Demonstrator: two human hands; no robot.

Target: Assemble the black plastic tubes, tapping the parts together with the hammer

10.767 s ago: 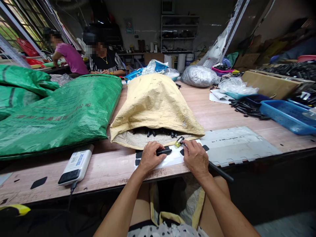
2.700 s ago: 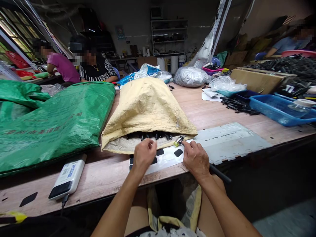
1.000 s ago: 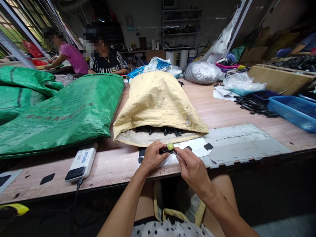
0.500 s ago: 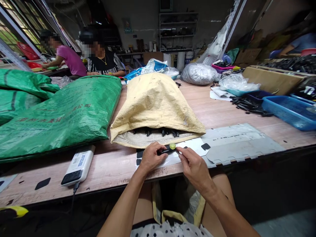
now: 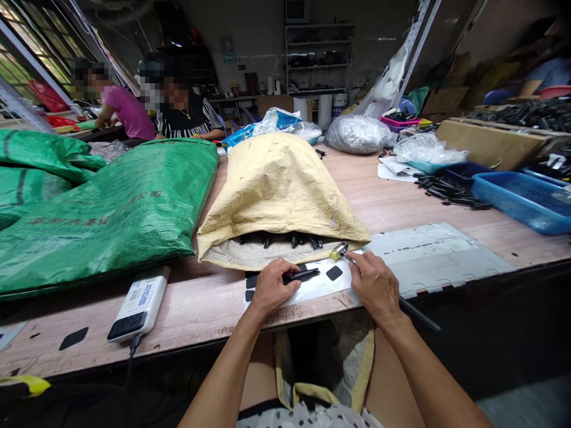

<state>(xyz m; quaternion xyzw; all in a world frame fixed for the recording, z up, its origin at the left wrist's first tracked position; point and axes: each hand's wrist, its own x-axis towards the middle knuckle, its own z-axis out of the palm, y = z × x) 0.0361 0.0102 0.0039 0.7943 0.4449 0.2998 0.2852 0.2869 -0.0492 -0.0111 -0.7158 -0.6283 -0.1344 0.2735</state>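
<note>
My left hand [image 5: 273, 284] is closed around a slim black part [image 5: 306, 274], whose tip points right over a white sheet [image 5: 319, 291] at the table's front edge. My right hand [image 5: 375, 284] grips a small hammer; its metal and yellow-green head [image 5: 339, 251] sticks out to the upper left, and its dark handle [image 5: 419, 314] comes out below the hand. Behind both hands lies a cream woven sack [image 5: 281, 190], its mouth facing me with several black parts [image 5: 294, 239] inside. A black square patch [image 5: 334, 273] lies on the sheet between my hands.
Left of the sack are a green sack [image 5: 134, 208] and a white power bank [image 5: 139, 304] with a cable. A grey sheet [image 5: 428, 261] lies at right, beyond it black parts [image 5: 450, 191] and a blue basket [image 5: 521, 202]. Two people sit at the back left.
My right hand has moved right, taking the hammer head off the black part. The hammer handle now shows below that hand. My left hand has stayed nearly in place.
</note>
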